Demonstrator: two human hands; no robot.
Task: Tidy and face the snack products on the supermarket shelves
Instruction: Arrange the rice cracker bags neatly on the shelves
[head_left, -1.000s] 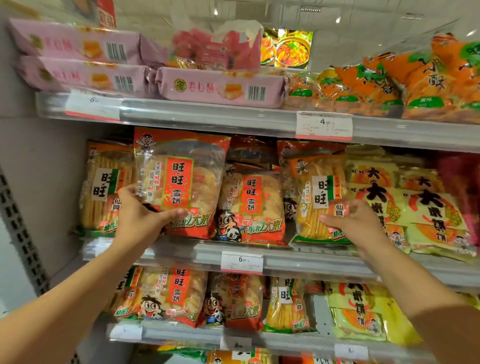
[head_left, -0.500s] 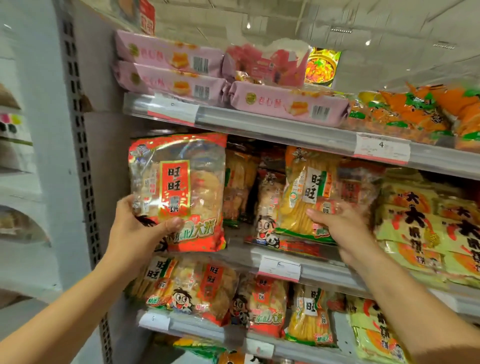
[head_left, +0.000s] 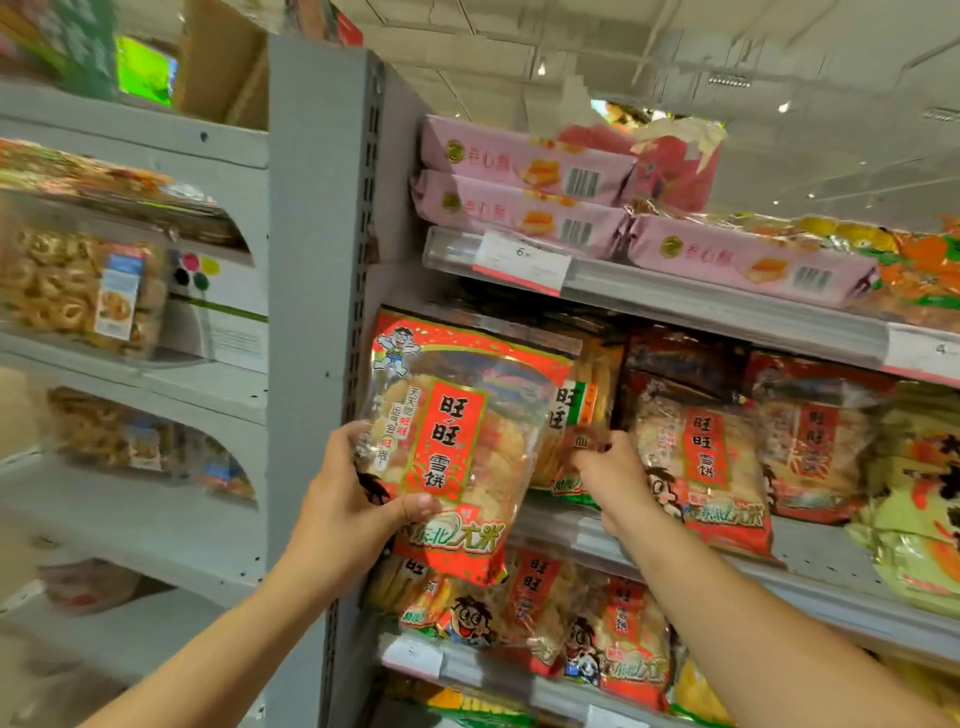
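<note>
My left hand (head_left: 348, 506) grips a red rice-cracker bag (head_left: 457, 447) by its lower left corner and holds it upright in front of the middle shelf's left end. My right hand (head_left: 610, 475) pinches the lower part of a yellow cracker-stick bag (head_left: 582, 415) that stands on the middle shelf (head_left: 810, 558), partly hidden behind the red bag. To the right stand two more red rice-cracker bags (head_left: 701, 467), facing forward.
Pink biscuit packs (head_left: 524, 192) lie stacked on the top shelf (head_left: 717, 306). Yellow-green bags (head_left: 919, 509) sit at the far right. More red bags (head_left: 613, 639) fill the lower shelf. A grey upright post (head_left: 311, 312) separates a side shelving bay holding ring-snack tubs (head_left: 72, 291).
The view has swung left. My left hand has lifted the red bag off the shelf and carried it left. My right hand has moved the yellow stick bag left to the shelf's left end.
</note>
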